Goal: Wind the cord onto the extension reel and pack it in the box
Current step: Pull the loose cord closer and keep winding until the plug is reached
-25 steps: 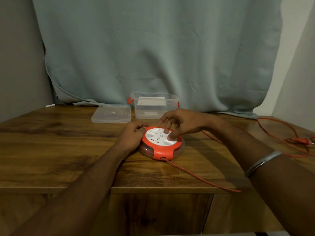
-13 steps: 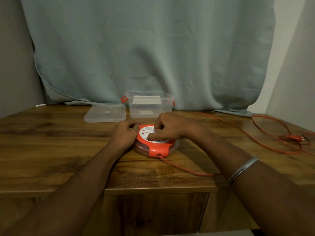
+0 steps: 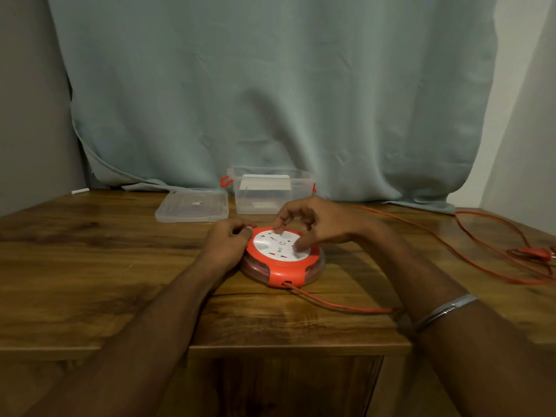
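Landmark: the extension reel (image 3: 281, 260), flat on the wooden table (image 3: 90, 260). Left hand (image 3: 226, 245) grips its left rim. Right hand (image 3: 313, 225), fingers spread, presses fingertips on its white face. Behind it stands the clear box (image 3: 272, 192); its cord (image 3: 346, 308) trails right.

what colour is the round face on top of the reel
White, with small red marks, set in the orange-red extension reel; the head view shows it best.

Glossy wooden table (image 3: 90, 266); clear plastic box (image 3: 270, 203); cloth curtain (image 3: 270, 85).
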A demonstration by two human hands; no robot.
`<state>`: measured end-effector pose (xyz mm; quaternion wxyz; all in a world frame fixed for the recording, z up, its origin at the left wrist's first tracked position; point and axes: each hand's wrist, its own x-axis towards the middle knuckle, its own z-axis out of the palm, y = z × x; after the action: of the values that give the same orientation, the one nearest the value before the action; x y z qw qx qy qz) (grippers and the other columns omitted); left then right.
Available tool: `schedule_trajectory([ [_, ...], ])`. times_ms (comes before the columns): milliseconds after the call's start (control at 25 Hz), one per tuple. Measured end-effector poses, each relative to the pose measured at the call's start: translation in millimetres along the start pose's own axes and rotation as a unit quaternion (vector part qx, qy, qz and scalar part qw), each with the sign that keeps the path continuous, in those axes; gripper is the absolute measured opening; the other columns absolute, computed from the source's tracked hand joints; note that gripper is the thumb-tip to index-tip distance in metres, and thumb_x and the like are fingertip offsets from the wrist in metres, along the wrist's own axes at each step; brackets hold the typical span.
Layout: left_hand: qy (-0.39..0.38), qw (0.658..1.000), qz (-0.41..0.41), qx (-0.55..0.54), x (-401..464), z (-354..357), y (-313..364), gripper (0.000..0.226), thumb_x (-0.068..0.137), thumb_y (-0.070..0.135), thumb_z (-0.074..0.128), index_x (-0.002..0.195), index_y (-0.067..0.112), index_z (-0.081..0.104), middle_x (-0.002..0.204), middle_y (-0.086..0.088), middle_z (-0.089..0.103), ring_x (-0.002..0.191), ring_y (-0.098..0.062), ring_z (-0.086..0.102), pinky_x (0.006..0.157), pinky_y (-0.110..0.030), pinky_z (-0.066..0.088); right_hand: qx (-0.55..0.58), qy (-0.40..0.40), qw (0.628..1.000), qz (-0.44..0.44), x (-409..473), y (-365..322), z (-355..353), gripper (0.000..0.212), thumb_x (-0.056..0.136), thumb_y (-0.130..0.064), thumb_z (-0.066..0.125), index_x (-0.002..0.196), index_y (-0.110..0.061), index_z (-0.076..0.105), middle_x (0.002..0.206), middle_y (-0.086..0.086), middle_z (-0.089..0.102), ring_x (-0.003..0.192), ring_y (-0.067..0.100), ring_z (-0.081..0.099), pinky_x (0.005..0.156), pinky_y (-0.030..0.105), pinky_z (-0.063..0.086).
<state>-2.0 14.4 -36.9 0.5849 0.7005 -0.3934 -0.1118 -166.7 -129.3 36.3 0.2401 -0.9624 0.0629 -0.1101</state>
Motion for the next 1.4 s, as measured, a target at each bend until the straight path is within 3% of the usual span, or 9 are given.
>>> schedule_trajectory([
  [120,-0.003,1.0,0.005,0.003,-1,-1,-1,0.028,0.102,0.023,0.051,0.126,0.02,0.066,0.11,0.002,0.067,0.093,-0.01,0.065,0.068,-0.022,0.054,0.037,-0.008,0.999,0.001,-3,14,0,0.053,0.073,-0.008,0.091,0.12,-0.016,0.069,0.084,-0.027,0.073,0.06,0.01,0.047,0.053,0.014,0.038],
  [280,0.015,1.0,0.008,0.017,-1,1,0,0.029,0.103,0.023,0.05,0.128,0.018,0.065,0.119,-0.003,0.067,0.097,-0.014,0.065,0.065,-0.02,0.052,0.007,-0.005,1.0,0.021,0,15,-2,0.053,0.071,-0.023,0.095,0.118,-0.021,0.071,0.106,-0.004,0.078,0.07,0.0,0.059,0.06,0.018,0.045],
  [400,0.033,0.999,-0.005,0.011,2,2,-1,0.03,0.102,0.022,0.051,0.129,0.016,0.064,0.124,-0.008,0.067,0.103,-0.021,0.066,0.064,-0.02,0.053,-0.005,-0.024,0.999,0.041,4,10,-5,0.051,0.07,-0.025,0.096,0.115,-0.02,0.072,0.104,-0.003,0.078,0.072,0.0,0.065,0.06,0.015,0.047],
  [600,0.06,0.998,0.0,0.03,10,4,-6,0.029,0.101,0.023,0.054,0.127,0.017,0.065,0.122,-0.006,0.069,0.086,-0.007,0.063,0.059,-0.017,0.048,-0.029,-0.054,0.996,0.06,23,1,-13,0.043,0.066,-0.019,0.098,0.099,-0.011,0.073,0.097,0.008,0.079,0.082,0.011,0.073,0.067,0.019,0.053],
  [760,0.081,0.994,0.005,0.077,20,12,-7,0.031,0.1,0.026,0.055,0.129,0.018,0.064,0.128,-0.006,0.067,0.095,-0.011,0.059,0.067,-0.021,0.049,-0.081,0.008,0.996,0.039,20,6,4,0.028,0.075,-0.028,0.09,0.079,-0.008,0.072,0.069,0.0,0.066,0.063,0.007,0.057,0.064,0.031,0.047],
  [1080,0.027,0.996,0.068,0.056,23,12,-3,0.022,0.095,0.026,0.062,0.111,0.018,0.074,0.11,0.0,0.074,0.1,-0.016,0.067,0.093,-0.038,0.056,-0.143,0.126,0.981,0.019,17,7,32,0.054,0.076,-0.053,0.073,0.053,-0.009,0.052,0.044,-0.002,0.045,0.044,0.01,0.04,0.05,0.036,0.036],
  [1200,0.017,0.997,0.074,0.033,15,8,0,0.02,0.096,0.023,0.06,0.111,0.02,0.074,0.109,0.0,0.073,0.099,-0.015,0.067,0.09,-0.036,0.057,-0.099,0.163,0.982,-0.003,7,5,30,0.029,0.074,-0.035,0.079,0.06,-0.013,0.065,0.051,-0.004,0.058,0.047,0.005,0.048,0.051,0.029,0.038],
  [1280,0.006,0.997,0.07,0.024,12,6,1,0.02,0.097,0.02,0.059,0.11,0.02,0.075,0.109,0.0,0.073,0.099,-0.015,0.066,0.087,-0.033,0.057,-0.053,0.145,0.988,-0.017,0,8,18,0.009,0.069,-0.015,0.077,0.077,-0.018,0.073,0.074,-0.005,0.075,0.052,0.002,0.051,0.055,0.023,0.042],
  [1400,-0.023,0.998,0.053,0.003,10,6,3,0.02,0.097,0.016,0.059,0.107,0.019,0.076,0.106,-0.001,0.073,0.1,-0.016,0.067,0.087,-0.033,0.058,-0.003,0.048,0.999,0.025,-9,11,4,0.034,0.065,-0.003,0.077,0.096,-0.019,0.076,0.111,0.001,0.08,0.059,0.008,0.051,0.057,0.031,0.044],
])
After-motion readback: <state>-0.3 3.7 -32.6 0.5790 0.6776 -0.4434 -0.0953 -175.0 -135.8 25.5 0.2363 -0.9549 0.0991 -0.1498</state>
